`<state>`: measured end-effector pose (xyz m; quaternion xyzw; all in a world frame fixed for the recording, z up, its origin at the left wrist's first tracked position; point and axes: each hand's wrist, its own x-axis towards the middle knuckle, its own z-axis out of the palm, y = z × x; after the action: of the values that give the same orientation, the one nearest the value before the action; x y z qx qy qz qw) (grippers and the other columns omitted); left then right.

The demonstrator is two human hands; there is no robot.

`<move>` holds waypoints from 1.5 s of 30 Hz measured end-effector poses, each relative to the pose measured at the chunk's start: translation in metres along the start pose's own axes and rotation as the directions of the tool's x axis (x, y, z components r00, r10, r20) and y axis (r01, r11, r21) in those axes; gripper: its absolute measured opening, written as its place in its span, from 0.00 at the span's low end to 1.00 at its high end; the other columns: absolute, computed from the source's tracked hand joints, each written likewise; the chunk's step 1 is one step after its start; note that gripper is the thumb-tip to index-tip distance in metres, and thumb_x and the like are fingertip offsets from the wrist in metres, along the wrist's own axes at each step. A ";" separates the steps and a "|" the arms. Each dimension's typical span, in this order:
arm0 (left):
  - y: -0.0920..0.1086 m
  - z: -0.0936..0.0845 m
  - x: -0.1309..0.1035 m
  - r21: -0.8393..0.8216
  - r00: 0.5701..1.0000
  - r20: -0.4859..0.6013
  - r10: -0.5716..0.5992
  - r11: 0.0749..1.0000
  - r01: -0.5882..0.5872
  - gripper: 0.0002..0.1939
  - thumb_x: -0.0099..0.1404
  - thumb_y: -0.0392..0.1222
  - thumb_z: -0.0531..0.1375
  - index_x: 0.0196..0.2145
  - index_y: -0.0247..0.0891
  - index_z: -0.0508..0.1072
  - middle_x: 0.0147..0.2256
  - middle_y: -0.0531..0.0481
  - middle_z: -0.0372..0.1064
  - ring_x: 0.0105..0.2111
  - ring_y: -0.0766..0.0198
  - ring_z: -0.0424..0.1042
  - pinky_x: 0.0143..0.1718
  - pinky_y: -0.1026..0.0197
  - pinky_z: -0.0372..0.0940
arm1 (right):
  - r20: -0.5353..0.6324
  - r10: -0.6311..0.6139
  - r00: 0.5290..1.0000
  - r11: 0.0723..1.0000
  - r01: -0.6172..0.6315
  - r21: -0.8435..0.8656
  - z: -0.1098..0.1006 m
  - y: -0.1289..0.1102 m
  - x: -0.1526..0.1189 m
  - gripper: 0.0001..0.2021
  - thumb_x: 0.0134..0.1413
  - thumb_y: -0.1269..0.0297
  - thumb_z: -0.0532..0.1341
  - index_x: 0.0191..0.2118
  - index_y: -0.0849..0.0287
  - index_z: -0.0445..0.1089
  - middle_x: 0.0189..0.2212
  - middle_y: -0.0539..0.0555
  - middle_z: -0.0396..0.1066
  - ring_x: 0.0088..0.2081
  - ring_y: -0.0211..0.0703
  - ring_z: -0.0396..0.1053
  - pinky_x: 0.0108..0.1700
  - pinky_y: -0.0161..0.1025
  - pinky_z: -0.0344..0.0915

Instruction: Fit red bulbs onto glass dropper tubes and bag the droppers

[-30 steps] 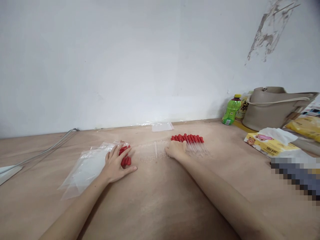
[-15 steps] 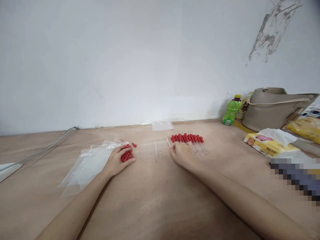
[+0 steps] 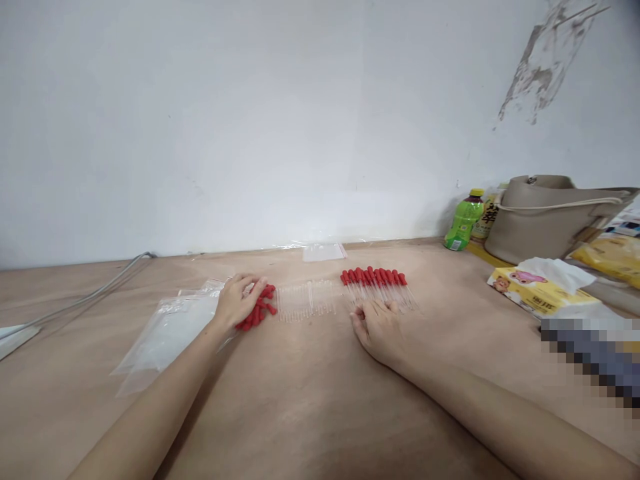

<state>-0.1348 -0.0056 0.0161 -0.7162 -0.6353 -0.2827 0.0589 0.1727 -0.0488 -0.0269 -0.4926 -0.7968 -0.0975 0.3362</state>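
My left hand point(image 3: 239, 301) is over a pile of red rubber dropper bulbs point(image 3: 256, 313), thumb and fingers apart at its upper left edge; whether it touches a bulb is hard to see. To its right lies a row of clear glass dropper tubes point(image 3: 306, 299), side by side. Farther right is a row of droppers with red bulbs point(image 3: 375, 276) on their upper ends. My right hand point(image 3: 379, 328) rests at the lower ends of these droppers, fingers curled in against the tubes. What its fingertips hold is hidden.
Clear plastic zip bags point(image 3: 167, 330) lie beneath and left of my left arm. Another small bag point(image 3: 323, 252) lies by the wall. At right stand a green bottle point(image 3: 464, 221), a beige bag point(image 3: 535, 223) and a yellow tissue pack point(image 3: 540, 293). A grey cable point(image 3: 105, 288) runs along the left.
My left hand has moved up and left off the bulbs, uncovering more of them. My right hand has moved down and right, from the loose tubes' right end to the capped droppers' lower ends.
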 end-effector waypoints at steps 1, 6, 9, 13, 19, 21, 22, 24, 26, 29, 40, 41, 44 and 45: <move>-0.001 0.000 0.010 0.000 0.998 0.066 -0.013 1.000 0.013 0.20 0.61 0.51 0.46 0.38 0.37 0.71 0.41 0.45 0.67 0.43 0.56 0.65 0.45 0.57 0.58 | 0.003 -0.001 1.000 1.000 0.001 -0.001 0.000 0.000 0.000 0.09 0.55 0.65 0.48 0.28 0.61 0.61 0.25 0.51 0.66 0.29 0.39 0.62 0.37 0.39 0.45; -0.004 0.008 0.054 -0.022 0.941 0.330 0.079 0.997 -0.076 0.14 0.56 0.44 0.51 0.33 0.37 0.74 0.34 0.49 0.72 0.33 0.61 0.70 0.34 0.65 0.62 | 0.019 -0.011 1.000 1.000 0.011 0.001 0.000 0.000 0.000 0.10 0.57 0.66 0.47 0.29 0.61 0.61 0.26 0.52 0.68 0.30 0.39 0.62 0.37 0.39 0.45; -0.008 0.012 0.071 -0.022 0.884 0.452 0.119 0.992 -0.122 0.13 0.51 0.37 0.52 0.31 0.37 0.74 0.33 0.49 0.72 0.31 0.61 0.70 0.32 0.66 0.62 | 0.019 -0.018 1.000 1.000 0.018 0.007 -0.002 0.000 0.001 0.10 0.57 0.67 0.47 0.29 0.61 0.61 0.27 0.52 0.68 0.30 0.39 0.63 0.37 0.39 0.46; -0.013 0.014 0.082 -0.033 0.790 0.593 0.154 0.985 -0.168 0.12 0.44 0.31 0.52 0.24 0.37 0.74 0.26 0.52 0.72 0.27 0.63 0.69 0.28 0.68 0.60 | 0.015 -0.026 1.000 1.000 0.026 0.015 -0.005 -0.003 0.003 0.09 0.56 0.67 0.49 0.28 0.61 0.62 0.27 0.52 0.69 0.30 0.40 0.63 0.37 0.39 0.47; -0.018 0.012 0.082 -0.066 0.777 0.600 0.190 0.980 -0.189 0.08 0.45 0.32 0.53 0.24 0.37 0.71 0.27 0.53 0.71 0.29 0.63 0.69 0.30 0.67 0.61 | 0.016 -0.054 0.998 0.997 0.053 0.063 -0.003 -0.002 0.003 0.07 0.55 0.68 0.50 0.35 0.60 0.64 0.30 0.53 0.70 0.34 0.42 0.64 0.38 0.39 0.47; -0.019 0.009 0.081 -0.092 0.789 0.576 0.211 0.977 -0.194 0.06 0.45 0.33 0.54 0.24 0.38 0.69 0.27 0.53 0.71 0.30 0.62 0.69 0.31 0.66 0.61 | 0.017 -0.057 0.998 0.996 0.056 0.074 -0.002 -0.001 0.003 0.07 0.55 0.68 0.50 0.36 0.60 0.64 0.31 0.53 0.71 0.34 0.42 0.65 0.38 0.40 0.47; -0.019 0.007 0.080 -0.105 0.800 0.557 0.221 0.975 -0.196 0.05 0.46 0.34 0.55 0.24 0.38 0.69 0.28 0.53 0.71 0.30 0.62 0.69 0.32 0.66 0.61 | 0.017 -0.058 0.998 0.995 0.057 0.079 -0.002 0.000 0.003 0.07 0.55 0.69 0.50 0.36 0.60 0.64 0.31 0.53 0.71 0.34 0.42 0.65 0.38 0.40 0.47; -0.018 0.003 0.077 -0.133 0.836 0.494 0.238 0.971 -0.198 0.06 0.48 0.35 0.56 0.27 0.37 0.68 0.29 0.52 0.71 0.32 0.62 0.69 0.35 0.64 0.61 | 0.015 -0.067 0.998 0.994 0.066 0.088 -0.001 0.001 0.002 0.08 0.54 0.69 0.50 0.38 0.60 0.65 0.32 0.54 0.71 0.35 0.43 0.64 0.39 0.40 0.47; -0.014 -0.001 0.072 -0.150 0.883 0.402 0.242 0.969 -0.197 0.10 0.51 0.37 0.55 0.34 0.37 0.67 0.32 0.50 0.70 0.36 0.61 0.67 0.39 0.61 0.60 | 0.005 -0.084 0.996 0.992 0.084 0.092 0.001 0.002 0.002 0.09 0.55 0.69 0.50 0.39 0.60 0.65 0.32 0.55 0.71 0.35 0.43 0.64 0.38 0.40 0.48; 0.002 -0.005 0.052 -0.213 0.954 0.205 0.220 0.961 -0.176 0.18 0.58 0.41 0.51 0.47 0.37 0.60 0.37 0.48 0.67 0.39 0.62 0.65 0.41 0.59 0.59 | -0.022 -0.113 0.993 0.986 0.115 0.119 0.004 0.004 0.002 0.10 0.57 0.69 0.48 0.39 0.59 0.66 0.32 0.54 0.70 0.35 0.41 0.64 0.39 0.39 0.49; 0.084 0.022 -0.067 -0.815 0.951 0.310 0.015 0.519 0.258 0.11 0.51 0.39 0.61 0.29 0.36 0.61 0.29 0.52 0.67 0.30 0.65 0.69 0.31 0.65 0.62 | 0.002 -0.221 0.975 0.953 0.215 0.211 -0.009 -0.006 -0.001 0.07 0.53 0.68 0.52 0.33 0.59 0.66 0.27 0.51 0.69 0.27 0.36 0.62 0.38 0.39 0.50; 0.086 0.025 -0.070 -0.820 0.947 0.322 0.022 0.506 0.267 0.11 0.51 0.39 0.61 0.28 0.36 0.61 0.28 0.52 0.66 0.29 0.66 0.69 0.30 0.65 0.62 | 0.004 -0.226 0.974 0.950 0.220 0.222 -0.009 -0.006 -0.002 0.07 0.53 0.68 0.51 0.33 0.59 0.66 0.26 0.51 0.69 0.26 0.36 0.62 0.39 0.39 0.50; 0.087 0.031 -0.073 -0.822 0.952 0.303 0.039 0.516 0.241 0.11 0.52 0.40 0.62 0.26 0.36 0.60 0.24 0.55 0.63 0.25 0.68 0.67 0.26 0.68 0.60 | 0.006 -0.241 0.971 0.934 0.230 0.272 -0.005 -0.006 -0.005 0.07 0.54 0.68 0.51 0.33 0.60 0.65 0.25 0.50 0.68 0.25 0.35 0.61 0.39 0.40 0.49; 0.087 0.032 -0.073 -0.822 0.958 0.285 0.043 0.524 0.221 0.11 0.52 0.40 0.61 0.26 0.36 0.60 0.24 0.56 0.63 0.24 0.69 0.66 0.25 0.68 0.59 | 0.008 -0.247 0.969 0.929 0.234 0.286 -0.003 -0.005 -0.006 0.07 0.54 0.68 0.51 0.33 0.59 0.65 0.25 0.50 0.68 0.25 0.35 0.61 0.39 0.40 0.49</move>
<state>-0.0445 -0.0714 -0.0221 -0.6520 -0.4557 -0.4573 -0.3976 0.1711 -0.0573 -0.0274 -0.3401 -0.8640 -0.0122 0.3711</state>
